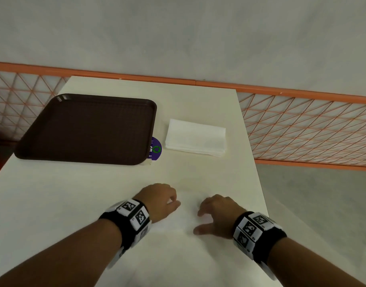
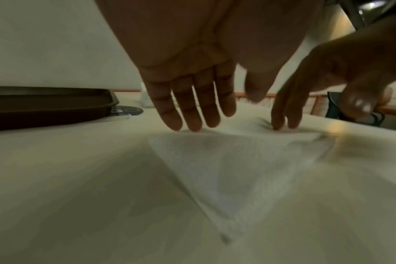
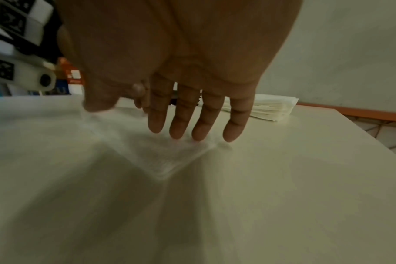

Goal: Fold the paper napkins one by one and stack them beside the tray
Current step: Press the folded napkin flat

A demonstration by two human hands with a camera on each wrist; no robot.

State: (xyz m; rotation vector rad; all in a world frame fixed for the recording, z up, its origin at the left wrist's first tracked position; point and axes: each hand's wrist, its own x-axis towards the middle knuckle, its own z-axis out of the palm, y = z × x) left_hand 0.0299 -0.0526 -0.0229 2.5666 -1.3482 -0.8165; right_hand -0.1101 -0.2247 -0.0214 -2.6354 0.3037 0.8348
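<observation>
Presently, napkin being worked: a single white paper napkin (image 2: 233, 169) is laid flat on the bench (image 1: 74, 204) at the near edge, under both hands; its outline is faint in the head view and is better seen in the wrist views.
Left hand: the left hand (image 1: 160, 200) is placed on the napkin's left part, fingers (image 2: 188, 107) extended and close together, tips pressed to the paper; nothing is gripped.
Right hand: the right hand (image 1: 216, 215) is set on the napkin's right part, fingers (image 3: 201, 117) straight and slightly spread, tips touching the sheet near its far edge, thumb held out to the side; nothing is gripped.
Napkin stack: a pile of white napkins (image 1: 195, 137) is seen farther back on the bench, just right of the tray, apart from it.
Tray: a dark brown tray (image 1: 86, 129) is set on the far left of the bench.
Sticker: a round purple sticker (image 1: 156, 149) is partly covered by the tray's right edge, between tray and stack.
Surroundings: an orange lattice railing (image 1: 302, 125) is seen behind and right of the bench, before a pale wall.
Wrists: marker-patterned bands are worn on both wrists.
</observation>
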